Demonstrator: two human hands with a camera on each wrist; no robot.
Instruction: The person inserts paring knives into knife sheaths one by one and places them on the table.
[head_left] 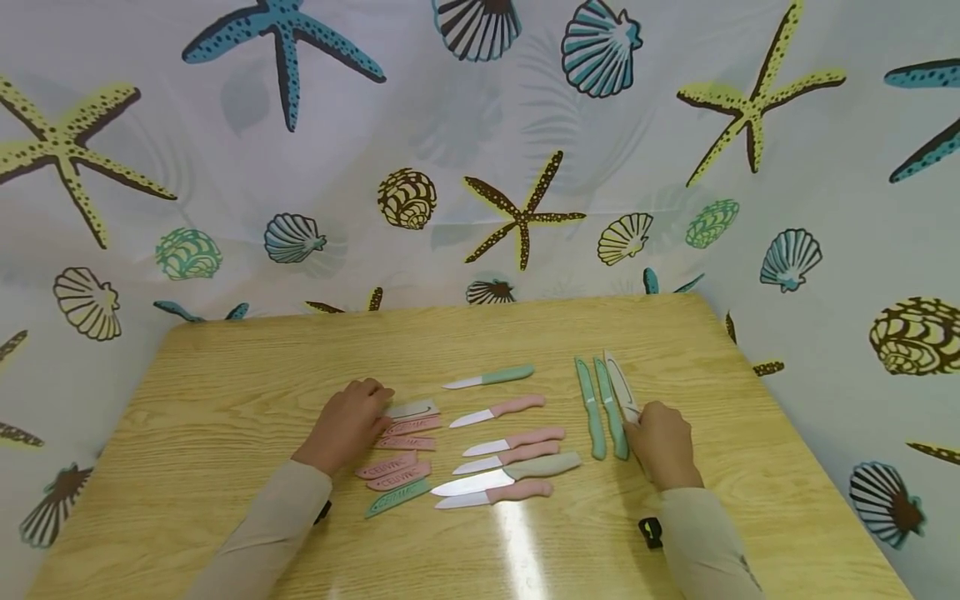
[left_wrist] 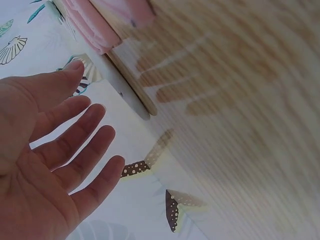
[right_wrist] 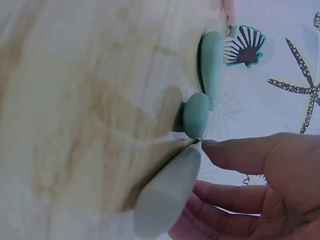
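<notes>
at left, the left hand (head_left: 345, 427), its fingers loosely parted and gripping nothing, is beside a column of sheaths (head_left: 400, 477) on the wooden table (head_left: 247, 375). next come six loose knives (head_left: 528, 437), two green knives (head_left: 590, 408), then a pale knife (head_left: 621, 385), its handle between the thumb and fingers of the right hand (head_left: 663, 446).
</notes>
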